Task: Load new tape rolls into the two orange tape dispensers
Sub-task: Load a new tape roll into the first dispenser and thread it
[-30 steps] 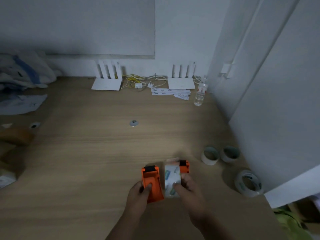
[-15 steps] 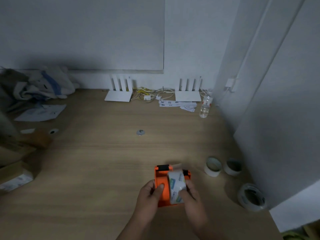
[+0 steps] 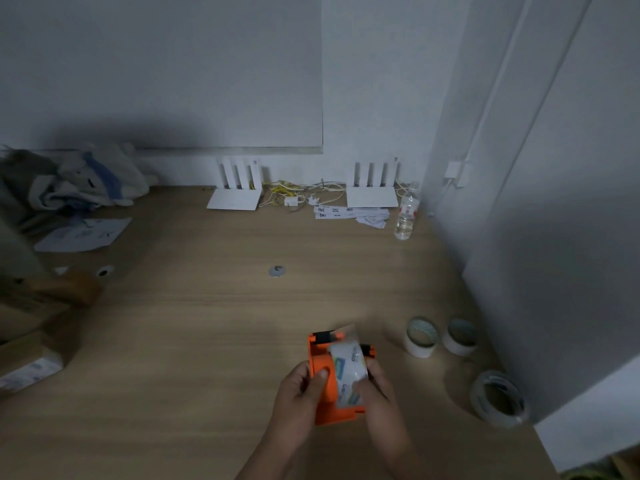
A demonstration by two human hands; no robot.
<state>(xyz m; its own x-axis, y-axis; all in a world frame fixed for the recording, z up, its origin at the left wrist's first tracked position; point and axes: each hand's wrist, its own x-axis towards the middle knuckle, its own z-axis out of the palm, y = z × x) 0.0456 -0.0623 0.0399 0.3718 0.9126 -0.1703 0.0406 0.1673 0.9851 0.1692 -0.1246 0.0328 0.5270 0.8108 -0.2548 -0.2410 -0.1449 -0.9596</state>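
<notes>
Steadying the orange dispenser [image 3: 325, 379] with a gripping left hand [image 3: 300, 393], the right hand [image 3: 377, 389] clasps the tape roll [image 3: 348, 370] beside it, leader pointing away.

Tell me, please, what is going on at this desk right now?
A person is loading tape into orange dispensers at a wooden desk. The left hand grips one orange tape dispenser, while the right hand holds a printed tape roll against it. A second orange piece shows just behind the roll. To the right, two small white rolls stand on the desk, and a larger clear roll lies nearer the wall.
</notes>
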